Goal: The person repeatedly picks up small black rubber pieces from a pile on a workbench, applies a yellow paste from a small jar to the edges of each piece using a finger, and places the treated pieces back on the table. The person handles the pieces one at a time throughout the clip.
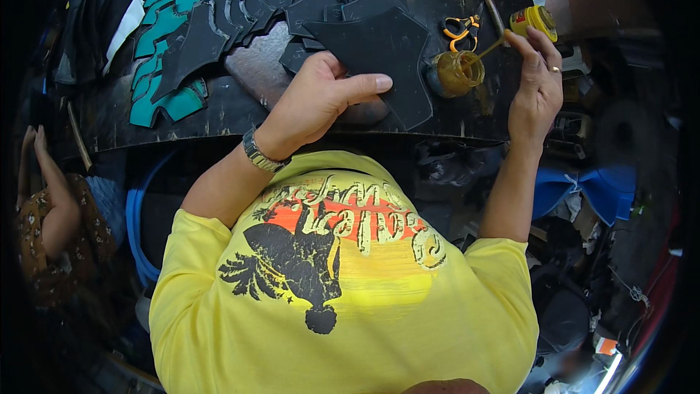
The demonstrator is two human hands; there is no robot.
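Observation:
My left hand (321,98) grips a flat black cut sheet piece (386,47) at its near left edge, thumb on top and fingers underneath. The piece has curved edges and lies over other pieces at the front of the table. In my right hand (536,91) is a thin yellowish stick, like a brush handle (491,48), pinched by its upper end. It slants down into an open jar (453,79) of amber, glue-like stuff, where its lower end is hidden. The jar stands just right of the black piece.
Orange-handled scissors (462,33), a wooden-handled hammer (493,7) and a yellow can (536,23) lie beyond the jar. Overlapping black pieces (230,14) and teal pieces (164,44) cover the table's left. Another person's forearms (55,182) show at the far left.

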